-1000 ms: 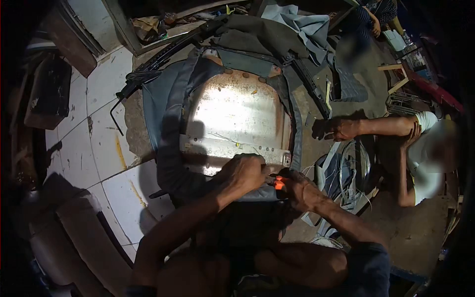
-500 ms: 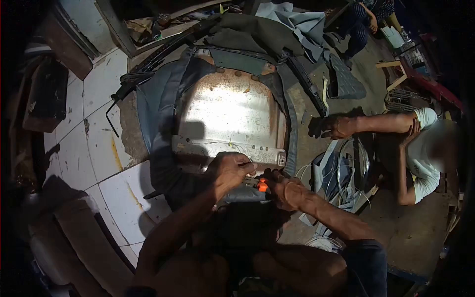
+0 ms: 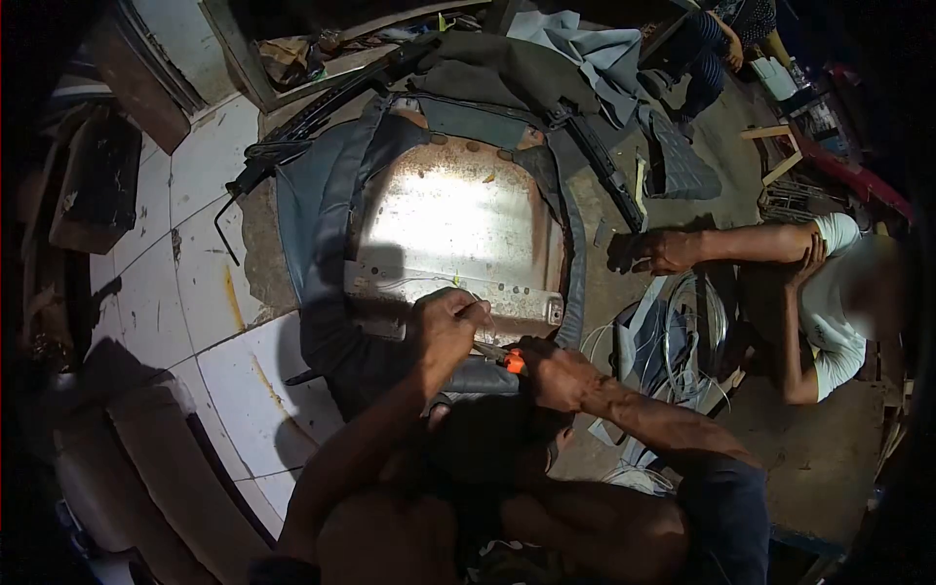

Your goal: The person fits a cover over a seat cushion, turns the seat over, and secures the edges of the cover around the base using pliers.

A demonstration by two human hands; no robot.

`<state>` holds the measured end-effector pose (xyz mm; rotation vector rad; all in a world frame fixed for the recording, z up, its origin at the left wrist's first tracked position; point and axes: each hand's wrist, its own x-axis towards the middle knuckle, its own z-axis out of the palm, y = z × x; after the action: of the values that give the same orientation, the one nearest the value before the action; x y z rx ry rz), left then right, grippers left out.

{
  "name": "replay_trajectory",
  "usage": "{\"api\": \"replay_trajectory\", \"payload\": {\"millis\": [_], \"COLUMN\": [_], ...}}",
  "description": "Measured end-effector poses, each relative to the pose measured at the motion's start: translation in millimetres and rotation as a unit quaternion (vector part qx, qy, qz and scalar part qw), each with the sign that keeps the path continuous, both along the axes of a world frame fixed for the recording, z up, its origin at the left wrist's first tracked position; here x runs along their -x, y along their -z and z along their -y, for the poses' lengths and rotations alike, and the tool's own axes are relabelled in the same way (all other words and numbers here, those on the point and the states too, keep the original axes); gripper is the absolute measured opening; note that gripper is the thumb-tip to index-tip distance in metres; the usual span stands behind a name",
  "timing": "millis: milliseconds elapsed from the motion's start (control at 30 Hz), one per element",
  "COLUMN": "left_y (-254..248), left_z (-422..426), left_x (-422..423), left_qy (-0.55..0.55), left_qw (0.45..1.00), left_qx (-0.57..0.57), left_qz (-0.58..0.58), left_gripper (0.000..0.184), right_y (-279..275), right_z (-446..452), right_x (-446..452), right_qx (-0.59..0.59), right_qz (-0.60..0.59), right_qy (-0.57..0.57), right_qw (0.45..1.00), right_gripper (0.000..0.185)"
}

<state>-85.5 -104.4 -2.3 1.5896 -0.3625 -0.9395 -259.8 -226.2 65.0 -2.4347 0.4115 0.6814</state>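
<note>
At centre frame, the right hand (image 3: 560,376) grips orange-handled pliers (image 3: 515,362); the left hand (image 3: 447,333) pinches thin wire (image 3: 419,280) over the metal panel (image 3: 448,219).

Left hand (image 3: 445,331) now higher, apparently apart from orange-handled pliers (image 3: 513,362).

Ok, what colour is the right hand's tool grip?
The tool grip is orange, best in the head view.

We record: one metal seat pan (image 3: 453,219); one pair of orange-handled pliers (image 3: 514,362); two dark slotted rails (image 3: 604,168); one bent black rod (image 3: 224,232); one quilted grey piece (image 3: 684,164); two long brown padded pieces (image 3: 190,468), side by side; loops of wire (image 3: 698,322), too tangled for us to number.
</note>
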Motion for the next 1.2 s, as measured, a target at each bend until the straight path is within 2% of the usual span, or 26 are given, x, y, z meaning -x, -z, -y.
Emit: {"api": "replay_trajectory", "payload": {"millis": [33, 100, 133, 167, 200, 233, 267, 300, 367, 433, 467, 533, 567, 633, 700, 733, 767, 800, 867, 900, 933, 967, 1033, 1100, 1167, 1200], "left_y": [0, 32, 10, -11, -33, -42, -48, -53, -75, -69, -60, -16, 14, 37, 74, 79, 79, 47, 51, 18, -3, -19, -37, -49, -33, -24], "left_z": [0, -4, -11, -18, -25, -35, -58, -81, -117, -183, -209, -270, -299, -335, -366, -372, -367, -322, -331, -293, -268, -245, -204, -160, -128, -113], "left_x": [2, -5, -18, -29, -40, -47, -62, -82, -100, -127, -137, -145, -140, -109, -70, -52, -33, -16, 0, 6, 8, 9, 8, 3, -4, 0], "left_qy": [-0.015, -0.101, -0.089, -0.12, -0.15, -0.217, -0.225, -0.227, -0.394, -0.378, -0.368, -0.336, -0.317, -0.214, -0.214, -0.211, -0.207, -0.234, -0.236, -0.266, -0.236, -0.204, -0.125, -0.002, 0.057, 0.058], "left_qw": [0.999, 0.99, 0.994, 0.99, 0.985, 0.968, 0.962, 0.919, 0.9, 0.883, 0.88, 0.854, 0.835, 0.794, 0.773, 0.762, 0.752, 0.693, 0.744, 0.771, 0.784, 0.793, 0.803, 0.806, 0.809, 0.811], "left_qx": [-0.013, 0.099, 0.028, 0.036, 0.043, 0.126, -0.013, -0.144, 0.09, 0.024, -0.071, -0.236, -0.304, -0.499, -0.541, -0.563, -0.583, -0.628, -0.505, -0.437, -0.391, -0.346, -0.251, -0.323, -0.186, -0.185], "left_qz": [0.025, -0.001, 0.06, 0.064, 0.068, 0.013, 0.153, 0.29, 0.163, 0.277, 0.293, 0.319, 0.33, 0.272, 0.252, 0.24, 0.228, 0.267, 0.367, 0.38, 0.42, 0.458, 0.525, 0.496, 0.554, 0.552], "left_gripper": [0.015, 0.012, 0.011, 0.01, 0.01, 0.01, 0.013, 0.016, 0.016, 0.014, 0.013, 0.016, 0.02, 0.032, 0.041, 0.044, 0.048, 0.058, 0.053, 0.051, 0.048, 0.046, 0.036, 0.041, 0.034, 0.034], "right_y": [-4, -16, -20, -17, -11, -7, -30, -34, -41, -36, -23, -21, -18, -13, -10, -6, -3, -8, -7, -8, -9, -9, -5, -2, -10, -11], "right_z": [0, 3, 3, 7, 12, 11, 13, 22, 38, 54, 66, 80, 85, 93, 95, 98, 101, 102, 104, 107, 106, 107, 110, 108, 101, 101], "right_x": [-2, -11, -15, -8, 7, 18, 11, 9, 18, 18, 17, 3, -5, -19, -35, -41, -47, -54, -62, -70, -74, -78, -89, -99, -105, -107], "right_qx": [0.0, -0.079, -0.012, -0.01, 0.028, 0.061, 0.019, 0.022, 0.226, 0.276, 0.277, 0.318, 0.315, 0.326, 0.29, 0.291, 0.292, 0.282, 0.275, 0.273, 0.267, 0.264, 0.236, 0.218, 0.224, 0.218], "right_qz": [-0.001, -0.086, -0.187, -0.187, -0.071, 0.044, -0.016, -0.014, 0.069, 0.089, 0.137, 0.179, 0.185, 0.254, 0.261, 0.272, 0.282, 0.249, 0.275, 0.299, 0.327, 0.332, 0.259, 0.304, 0.26, 0.257], "right_qy": [0.0, 0.091, 0.056, 0.055, 0.013, -0.026, 0.032, 0.031, -0.153, -0.214, -0.242, -0.34, -0.344, -0.435, -0.446, -0.483, -0.518, -0.559, -0.576, -0.593, -0.585, -0.591, -0.652, -0.644, -0.632, -0.631], "right_qw": [1.0, 0.989, 0.981, 0.981, 0.997, 0.997, 0.999, 0.999, 0.96, 0.933, 0.92, 0.867, 0.865, 0.8, 0.805, 0.78, 0.753, 0.739, 0.719, 0.696, 0.693, 0.686, 0.672, 0.667, 0.694, 0.699], "right_gripper": [0.052, 0.053, 0.051, 0.051, 0.049, 0.046, 0.04, 0.04, 0.036, 0.037, 0.038, 0.044, 0.044, 0.046, 0.047, 0.048, 0.048, 0.047, 0.046, 0.045, 0.034, 0.034, 0.027, 0.026, 0.025, 0.025]}}
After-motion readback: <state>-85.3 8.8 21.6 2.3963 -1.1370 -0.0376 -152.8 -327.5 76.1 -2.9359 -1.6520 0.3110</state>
